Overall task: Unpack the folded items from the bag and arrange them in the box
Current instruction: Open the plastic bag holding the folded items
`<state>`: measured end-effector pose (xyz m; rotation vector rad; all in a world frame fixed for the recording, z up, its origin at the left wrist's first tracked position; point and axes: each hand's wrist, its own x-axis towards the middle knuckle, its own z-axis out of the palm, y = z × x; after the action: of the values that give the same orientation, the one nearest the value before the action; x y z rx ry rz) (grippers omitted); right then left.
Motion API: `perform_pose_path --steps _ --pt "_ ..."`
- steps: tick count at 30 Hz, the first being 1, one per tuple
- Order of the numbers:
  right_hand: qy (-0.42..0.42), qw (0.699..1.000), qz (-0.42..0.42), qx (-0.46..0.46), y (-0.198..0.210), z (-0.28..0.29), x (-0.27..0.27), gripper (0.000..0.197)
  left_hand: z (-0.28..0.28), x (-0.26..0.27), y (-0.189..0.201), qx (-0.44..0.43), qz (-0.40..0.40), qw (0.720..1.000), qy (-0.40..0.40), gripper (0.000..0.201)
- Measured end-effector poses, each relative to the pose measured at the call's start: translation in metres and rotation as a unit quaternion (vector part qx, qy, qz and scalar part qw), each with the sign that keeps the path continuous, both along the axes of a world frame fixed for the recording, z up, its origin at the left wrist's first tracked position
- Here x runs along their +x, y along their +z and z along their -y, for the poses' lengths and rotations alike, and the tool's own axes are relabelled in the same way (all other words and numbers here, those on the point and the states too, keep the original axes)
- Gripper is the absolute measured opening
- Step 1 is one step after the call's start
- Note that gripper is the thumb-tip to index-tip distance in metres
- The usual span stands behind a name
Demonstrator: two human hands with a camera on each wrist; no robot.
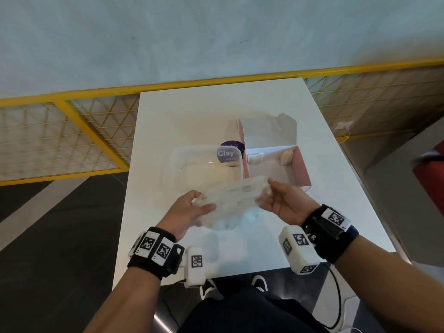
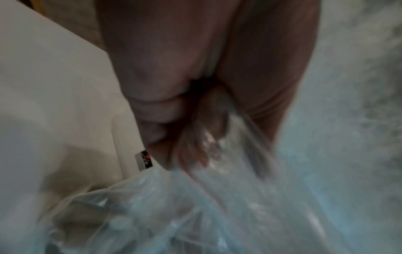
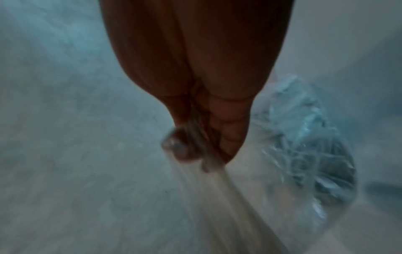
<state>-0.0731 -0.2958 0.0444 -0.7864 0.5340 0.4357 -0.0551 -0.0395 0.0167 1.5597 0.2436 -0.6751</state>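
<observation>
A clear crinkled plastic bag [image 1: 230, 200] is held above the white table [image 1: 180, 116], stretched between both hands. My left hand [image 1: 192, 207] pinches its left end, thumb on top; the left wrist view shows fingers closed on the plastic [image 2: 217, 197]. My right hand [image 1: 276, 200] pinches the right end, and the bag [image 3: 304, 146] hangs beside those fingers in the right wrist view. Behind it stands an open pink box [image 1: 300, 164] with its lid up and two small pale folded items [image 1: 254, 158] inside. What the bag holds is too blurred to tell.
A clear plastic container [image 1: 204, 164] sits left of the pink box, over a purple round label [image 1: 231, 150]. A yellow mesh railing [image 1: 72, 140] runs behind the table. The table's near edge is just under my wrists.
</observation>
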Motion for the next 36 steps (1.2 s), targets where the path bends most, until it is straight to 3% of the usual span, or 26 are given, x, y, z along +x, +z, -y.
perform_pose_path --steps 2,3,4,6,7,9,10,11,13,15,17,20,22,24,27,29,33,36 --pt "0.023 0.999 -0.029 0.027 -0.007 -0.005 -0.005 0.029 0.009 0.003 -0.002 0.054 0.006 0.997 0.048 0.018" --pt "0.05 0.998 -0.036 0.021 -0.009 -0.007 -0.007 0.03 0.013 0.004 -0.002 0.08 0.003 0.994 0.076 0.018" --pt "0.08 0.996 -0.033 -0.015 -0.011 -0.007 -0.009 0.031 0.016 0.004 -0.003 0.078 -0.005 0.991 0.107 0.02" --pt "0.148 0.976 0.008 -0.16 -0.016 -0.005 -0.012 0.038 0.02 0.004 -0.003 -0.009 -0.037 0.983 0.18 0.026" --pt "0.186 0.948 0.038 -0.255 -0.018 -0.003 -0.013 0.051 0.022 0.004 -0.003 -0.066 -0.053 0.976 0.202 0.028" --pt "0.26 0.849 0.1 -0.449 -0.021 0.0 -0.014 0.061 0.024 0.002 -0.001 -0.169 -0.089 0.952 0.24 0.029" --pt "0.275 0.801 0.128 -0.515 -0.024 0.0 -0.014 0.051 0.026 0.001 -0.001 -0.211 -0.116 0.937 0.254 0.029" --pt "0.27 0.781 0.138 -0.546 -0.026 -0.001 -0.013 0.034 0.027 0.0 -0.002 -0.248 -0.151 0.919 0.266 0.029" --pt "0.216 0.825 0.101 -0.512 -0.028 -0.004 -0.01 0.013 0.028 0.0 -0.008 -0.242 -0.199 0.911 0.268 0.027" --pt "0.155 0.892 0.05 -0.422 -0.032 -0.005 -0.01 0.022 0.025 -0.003 -0.015 -0.152 -0.189 0.94 0.24 0.022" --pt "0.103 0.949 0.018 -0.296 -0.031 -0.006 -0.008 0.02 0.018 -0.004 -0.025 -0.054 -0.153 0.973 0.162 0.03" --pt "0.025 0.994 -0.033 -0.098 -0.031 -0.011 -0.002 0.026 0.008 -0.009 -0.034 0.027 -0.137 0.99 0.037 0.046" --pt "-0.023 0.995 -0.092 -0.023 -0.033 -0.017 0.001 0.03 0.003 -0.011 -0.038 -0.004 -0.13 0.991 0.006 0.038" --pt "-0.023 0.99 -0.141 -0.008 -0.036 -0.02 -0.001 0.024 0.001 -0.012 -0.035 -0.025 -0.092 0.995 -0.005 0.02" --pt "0.082 0.985 -0.153 -0.014 -0.041 -0.017 -0.006 0.027 0.005 -0.008 -0.034 0.037 -0.051 0.996 0.065 0.026" --pt "0.174 0.974 -0.14 -0.031 -0.04 -0.015 -0.009 0.029 0.007 -0.003 -0.038 0.019 -0.071 0.988 0.138 0.018" --pt "0.235 0.955 -0.098 -0.152 -0.047 -0.003 -0.013 0.021 0.009 0.001 -0.036 -0.126 -0.142 0.959 0.211 0.02" --pt "0.272 0.898 -0.016 -0.345 -0.054 0.003 -0.012 0.041 0.013 0.0 -0.033 -0.201 -0.188 0.935 0.222 0.024"
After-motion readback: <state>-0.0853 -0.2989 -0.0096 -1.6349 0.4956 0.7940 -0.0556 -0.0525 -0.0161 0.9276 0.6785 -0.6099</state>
